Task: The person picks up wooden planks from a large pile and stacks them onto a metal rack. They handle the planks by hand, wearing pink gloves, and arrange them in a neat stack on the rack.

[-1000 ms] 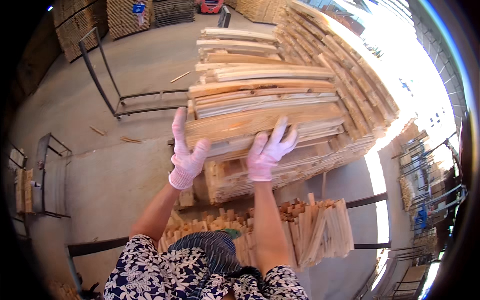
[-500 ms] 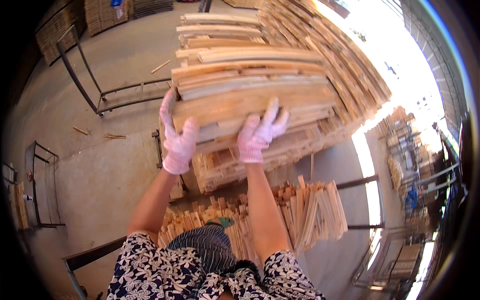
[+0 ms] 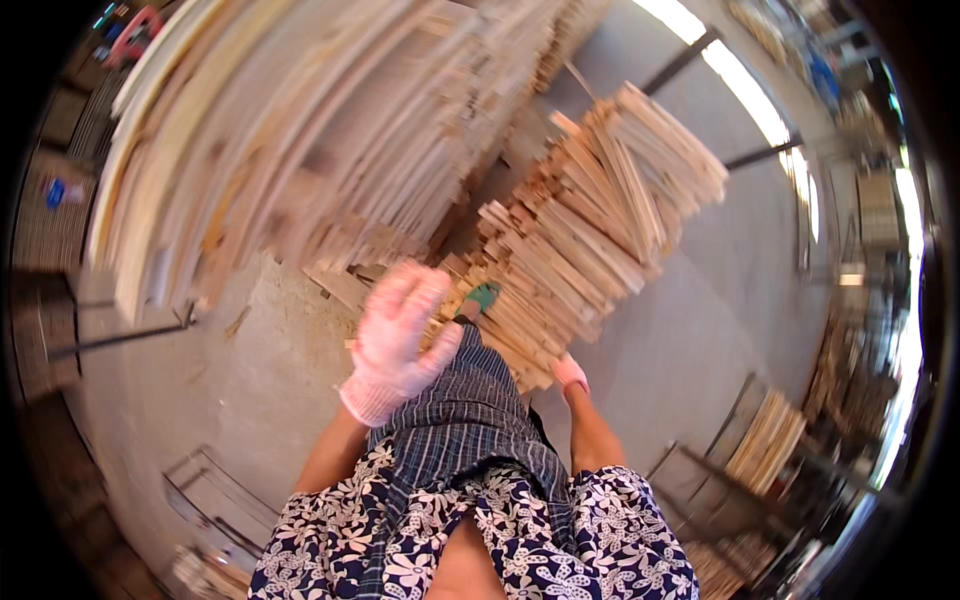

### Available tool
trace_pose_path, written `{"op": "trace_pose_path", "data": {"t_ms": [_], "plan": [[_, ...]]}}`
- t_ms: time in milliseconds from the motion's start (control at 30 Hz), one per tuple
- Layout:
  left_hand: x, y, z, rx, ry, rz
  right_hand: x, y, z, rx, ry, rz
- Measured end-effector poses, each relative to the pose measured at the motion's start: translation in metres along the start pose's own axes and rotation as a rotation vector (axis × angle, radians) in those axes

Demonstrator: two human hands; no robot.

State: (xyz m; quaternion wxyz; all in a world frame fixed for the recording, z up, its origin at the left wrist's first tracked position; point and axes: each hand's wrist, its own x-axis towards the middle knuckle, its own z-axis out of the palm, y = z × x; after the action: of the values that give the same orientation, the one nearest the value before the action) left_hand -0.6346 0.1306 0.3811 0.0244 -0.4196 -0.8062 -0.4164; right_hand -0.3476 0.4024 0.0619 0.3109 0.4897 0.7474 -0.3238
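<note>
My left hand [image 3: 392, 345], in a white and pink knit glove, hangs in front of my body with fingers stretched and thumb apart, holding nothing. My right hand [image 3: 570, 374], gloved the same way, is low at my right side, beside the near end of a pile of wooden strips [image 3: 575, 235]. Its fingers are mostly out of sight, so whether it touches the strips cannot be told. A tall stack of long wooden boards [image 3: 300, 130], smeared by motion, fills the upper left beyond my left hand.
One foot in a green shoe [image 3: 484, 296] is at the left edge of the strip pile. Metal frames stand at the lower left [image 3: 215, 500] and lower right [image 3: 690, 470]. A bundle of wood strips [image 3: 765, 440] rests at the right. Grey floor [image 3: 715, 330] stretches beyond the pile.
Both hands have left the top boards of the stack. My left hand is back near my body; my right has dropped to my right side. The view has turned right and downward.
</note>
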Motion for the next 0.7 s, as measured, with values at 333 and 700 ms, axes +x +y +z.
{"op": "trace_pose_path", "data": {"t_ms": [333,700], "plan": [[-0.021,-0.071,0.213,0.097,-1.472,-0.324,-0.141,0.127,0.084,0.804,-0.142,0.639],[0.157,-0.164,0.487,0.36,-1.235,0.352,0.234,-0.023,-0.02,0.717,0.275,-0.414]]}}
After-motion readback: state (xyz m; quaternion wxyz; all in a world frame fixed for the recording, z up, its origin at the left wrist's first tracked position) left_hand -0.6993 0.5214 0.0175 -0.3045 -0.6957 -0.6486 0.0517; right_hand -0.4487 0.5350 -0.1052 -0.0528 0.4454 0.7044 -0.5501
